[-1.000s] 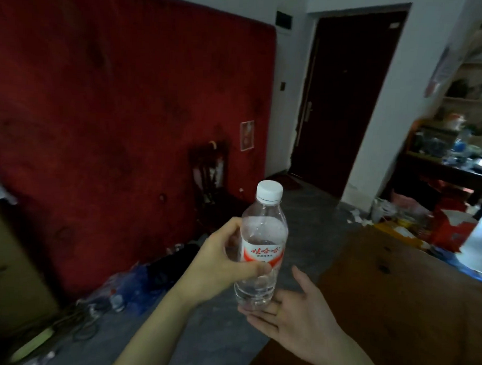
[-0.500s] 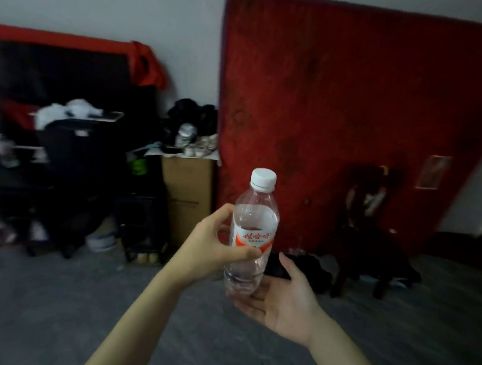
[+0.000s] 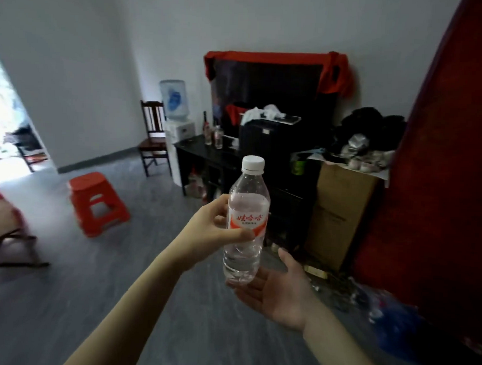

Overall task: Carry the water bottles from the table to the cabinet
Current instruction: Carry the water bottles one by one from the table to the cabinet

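Left hand (image 3: 209, 230) gripping capped water bottle (image 3: 246, 226) (clear water inside), right hand (image 3: 279, 291) open-palmed beneath

A clear water bottle (image 3: 246, 226) is seen with a white cap (image 3: 253, 164) and a label (image 3: 247, 222) banded white above and red below, printed with red characters. A red plastic stool (image 3: 96, 203) is set on the grey floor (image 3: 99, 286). The cabinet (image 3: 208, 159) is black, the chair (image 3: 153, 137) dark brown, the cardboard box (image 3: 340, 213) tan. The walls (image 3: 102, 54) are painted pale grey. A red cloth (image 3: 339, 73) is draped over a black screen (image 3: 270, 96). A pale blue jug (image 3: 174, 99) is seen on a white dispenser (image 3: 181, 131).
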Motion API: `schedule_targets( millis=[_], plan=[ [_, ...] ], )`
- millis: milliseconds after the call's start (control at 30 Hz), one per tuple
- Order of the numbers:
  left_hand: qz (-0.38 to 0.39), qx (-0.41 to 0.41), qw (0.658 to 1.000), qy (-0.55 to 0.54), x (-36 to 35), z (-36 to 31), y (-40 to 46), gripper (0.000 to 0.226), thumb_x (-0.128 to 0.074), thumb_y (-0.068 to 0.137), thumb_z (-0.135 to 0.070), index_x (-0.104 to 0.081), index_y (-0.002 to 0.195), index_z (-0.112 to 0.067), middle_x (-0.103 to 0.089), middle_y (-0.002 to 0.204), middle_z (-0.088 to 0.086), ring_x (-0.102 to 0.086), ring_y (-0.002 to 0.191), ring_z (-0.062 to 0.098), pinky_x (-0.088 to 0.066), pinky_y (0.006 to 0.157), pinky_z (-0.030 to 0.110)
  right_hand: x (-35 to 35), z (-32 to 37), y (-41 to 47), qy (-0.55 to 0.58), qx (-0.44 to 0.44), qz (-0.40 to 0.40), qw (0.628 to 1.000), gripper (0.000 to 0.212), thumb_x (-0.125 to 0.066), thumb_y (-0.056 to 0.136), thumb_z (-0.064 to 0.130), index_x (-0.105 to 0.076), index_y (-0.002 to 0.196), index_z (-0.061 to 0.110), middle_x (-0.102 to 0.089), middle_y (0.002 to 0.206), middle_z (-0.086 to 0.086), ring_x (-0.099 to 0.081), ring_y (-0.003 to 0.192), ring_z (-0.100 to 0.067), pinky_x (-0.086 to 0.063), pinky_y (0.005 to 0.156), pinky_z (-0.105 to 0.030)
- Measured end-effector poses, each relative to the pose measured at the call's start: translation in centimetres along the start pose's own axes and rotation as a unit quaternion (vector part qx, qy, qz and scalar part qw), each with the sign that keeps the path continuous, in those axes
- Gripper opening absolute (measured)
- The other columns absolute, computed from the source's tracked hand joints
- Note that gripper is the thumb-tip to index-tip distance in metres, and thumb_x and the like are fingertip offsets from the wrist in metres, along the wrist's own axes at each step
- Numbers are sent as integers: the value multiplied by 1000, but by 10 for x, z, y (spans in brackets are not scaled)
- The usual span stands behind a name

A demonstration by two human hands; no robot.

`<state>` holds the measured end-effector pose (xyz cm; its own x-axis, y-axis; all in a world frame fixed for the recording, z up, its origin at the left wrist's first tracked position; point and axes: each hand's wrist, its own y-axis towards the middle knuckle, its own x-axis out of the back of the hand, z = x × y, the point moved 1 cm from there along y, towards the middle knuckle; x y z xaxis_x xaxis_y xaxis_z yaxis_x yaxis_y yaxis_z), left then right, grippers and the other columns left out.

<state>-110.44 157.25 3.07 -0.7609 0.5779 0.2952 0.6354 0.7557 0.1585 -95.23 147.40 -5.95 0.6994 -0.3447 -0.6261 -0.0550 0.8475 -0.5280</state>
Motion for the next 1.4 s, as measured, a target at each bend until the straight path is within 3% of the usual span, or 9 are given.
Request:
schedule_targets(
  millis=[100, 200, 467, 633, 833, 1100, 1400],
  plan=[
    [-45, 3, 999, 10, 39, 1, -14, 60, -88, 68, -27, -65, 123, -27, -76, 111, 0, -74, 104, 16, -61, 89, 35, -34, -8, 23, -15, -33, 33, 999, 93, -31, 93, 69, -65, 118, -14, -63, 123, -34, -68, 103, -43, -56, 86, -42],
    [-80, 13, 996, 22, 77, 2, -27, 56, -89, 74, -14, -64, 123, -25, -76, 111, -1, -74, 103, 13, -62, 86, 31, -69, -15, 46, -28, -58, 68, 996, 92, -30, 94, 68, -61, 125, -14, -61, 126, -34, -69, 103, -44, -59, 82, -43],
    [-137, 8, 990, 30, 180, 14, -38, 55, -88, 73, -9, -65, 119, -29, -76, 108, -5, -72, 100, 7, -61, 82, 23, -169, -29, 104, -105, -49, 109, 987, 91, -30, 93, 67, -66, 117, -12, -62, 127, -32, -63, 114, -42, -49, 97, -43],
    [-149, 2, 989, 17, 233, 31, -32, 68, -90, 56, -32, -66, 119, -26, -77, 109, -2, -72, 103, 13, -61, 88, 32, -212, -33, 139, -118, -39, 117, 985, 89, -32, 93, 67, -65, 121, -11, -62, 128, -30, -66, 110, -41, -59, 82, -40],
    [-141, 20, 990, -5, 277, 54, -13, 53, -88, 73, -10, -65, 119, -26, -76, 110, -1, -73, 106, 15, -61, 86, 30, -237, -35, 179, -137, -37, 114, 983, 91, -30, 93, 68, -68, 115, -11, -64, 125, -29, -68, 107, -40, -58, 83, -39],
    [-140, 32, 990, -10, 307, 92, 47, 52, -87, 74, -6, -64, 118, -21, -76, 108, 0, -73, 99, 7, -59, 76, 18, -249, -9, 251, -141, -46, 97, 984, 93, -33, 91, 70, -66, 118, -13, -62, 128, -30, -66, 109, -40, -57, 83, -40],
    [-128, 31, 991, -19, 336, 136, 177, 63, -90, 68, -19, -60, 120, -36, -73, 117, -3, -70, 111, 13, -59, 93, 37, -246, 75, 356, -137, -32, 74, 987, 91, -33, 91, 69, -67, 116, -12, -63, 126, -31, -65, 110, -40, -50, 91, -40]
  ],
)
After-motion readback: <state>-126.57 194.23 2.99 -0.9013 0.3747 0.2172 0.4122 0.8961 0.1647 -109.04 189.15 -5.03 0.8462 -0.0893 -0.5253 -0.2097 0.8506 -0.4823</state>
